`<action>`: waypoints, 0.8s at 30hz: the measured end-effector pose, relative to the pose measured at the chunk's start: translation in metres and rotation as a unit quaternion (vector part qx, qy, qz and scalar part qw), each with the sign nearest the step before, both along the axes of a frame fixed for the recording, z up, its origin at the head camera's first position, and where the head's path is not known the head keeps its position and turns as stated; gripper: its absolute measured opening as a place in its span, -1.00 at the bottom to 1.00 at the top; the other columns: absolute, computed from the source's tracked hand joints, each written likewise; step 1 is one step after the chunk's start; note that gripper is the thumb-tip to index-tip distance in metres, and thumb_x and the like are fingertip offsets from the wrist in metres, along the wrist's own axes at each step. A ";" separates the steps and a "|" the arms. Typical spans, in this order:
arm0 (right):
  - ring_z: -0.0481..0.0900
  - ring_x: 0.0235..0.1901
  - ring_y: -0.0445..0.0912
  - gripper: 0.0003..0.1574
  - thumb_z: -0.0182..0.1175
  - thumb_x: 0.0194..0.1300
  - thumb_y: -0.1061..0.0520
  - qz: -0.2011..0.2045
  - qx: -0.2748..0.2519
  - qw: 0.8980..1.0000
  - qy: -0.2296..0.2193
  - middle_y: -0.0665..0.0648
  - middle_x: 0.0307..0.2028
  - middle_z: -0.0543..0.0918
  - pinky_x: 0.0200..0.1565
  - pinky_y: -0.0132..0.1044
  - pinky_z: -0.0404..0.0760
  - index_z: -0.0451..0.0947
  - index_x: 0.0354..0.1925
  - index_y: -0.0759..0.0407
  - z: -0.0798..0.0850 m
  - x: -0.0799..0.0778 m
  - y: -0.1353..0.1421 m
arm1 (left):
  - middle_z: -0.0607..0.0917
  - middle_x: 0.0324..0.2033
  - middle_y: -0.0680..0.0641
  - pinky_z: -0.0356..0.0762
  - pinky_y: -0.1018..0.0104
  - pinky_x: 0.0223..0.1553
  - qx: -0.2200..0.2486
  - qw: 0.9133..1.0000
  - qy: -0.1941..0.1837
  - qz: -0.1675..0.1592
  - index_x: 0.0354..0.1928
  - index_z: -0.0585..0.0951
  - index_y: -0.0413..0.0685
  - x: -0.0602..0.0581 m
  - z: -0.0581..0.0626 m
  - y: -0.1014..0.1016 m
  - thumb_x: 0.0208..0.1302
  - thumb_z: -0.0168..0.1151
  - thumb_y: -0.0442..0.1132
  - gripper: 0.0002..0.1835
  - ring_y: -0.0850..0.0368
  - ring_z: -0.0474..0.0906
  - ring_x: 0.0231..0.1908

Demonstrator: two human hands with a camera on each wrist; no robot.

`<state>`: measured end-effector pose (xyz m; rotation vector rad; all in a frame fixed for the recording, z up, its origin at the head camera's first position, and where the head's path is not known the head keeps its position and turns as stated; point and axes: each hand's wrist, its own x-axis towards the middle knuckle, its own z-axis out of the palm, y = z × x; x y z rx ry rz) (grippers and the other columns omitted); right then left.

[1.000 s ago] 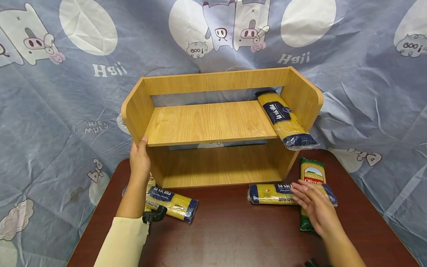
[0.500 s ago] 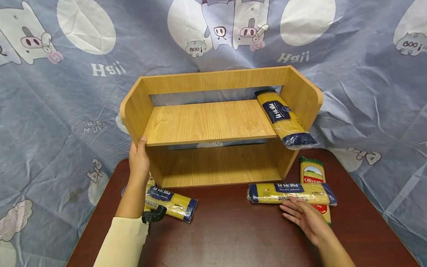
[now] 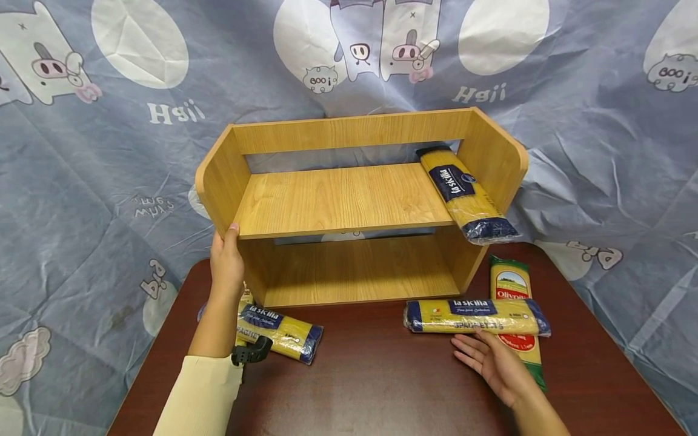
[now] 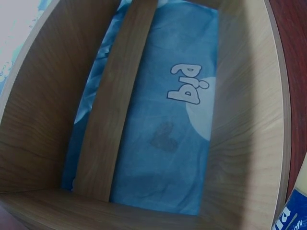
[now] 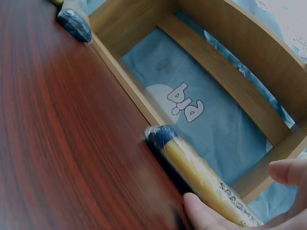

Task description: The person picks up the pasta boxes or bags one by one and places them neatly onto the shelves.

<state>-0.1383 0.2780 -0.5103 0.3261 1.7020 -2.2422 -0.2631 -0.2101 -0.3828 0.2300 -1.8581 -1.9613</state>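
Observation:
My left hand (image 3: 226, 266) grips the left side panel of a two-tier wooden shelf (image 3: 338, 203), thumb at the front edge by the upper board. At the right, my right hand (image 3: 496, 369) has its fingers spread and loosely bent, with fingertips right at the near edge of a yellow and navy spaghetti pack (image 3: 436, 318). The right wrist view has a finger beside this pack (image 5: 196, 172) and the thumb apart above it. Crossing beneath it is a green-ended Olivoli pasta pack (image 3: 511, 284). Another pack of spaghetti (image 3: 463, 194) lies on the upper board, its front end overhanging.
To the left, a spaghetti pack (image 3: 286, 333) lies across another pack, partly hidden by the left forearm. Everything stands on a dark red-brown table (image 3: 371, 375). A blue printed cloth (image 3: 109, 157) hangs behind and around it.
My right hand has come down and left, from over the crossed packs to the near edge of the spaghetti pack. The left hand keeps its grip; the shelf and packs stay put.

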 end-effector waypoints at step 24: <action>0.06 0.48 0.18 0.01 -0.22 0.63 -0.14 -0.094 -0.077 0.992 -0.016 0.49 0.54 -0.38 0.35 -0.28 0.44 -0.63 0.56 0.19 0.000 -0.032 -0.014 | 0.54 0.13 -0.02 0.37 0.16 0.25 0.001 1.000 0.000 0.001 0.43 0.39 0.12 0.000 -0.001 0.000 0.57 -0.10 0.05 -0.51 0.18 0.47 0.07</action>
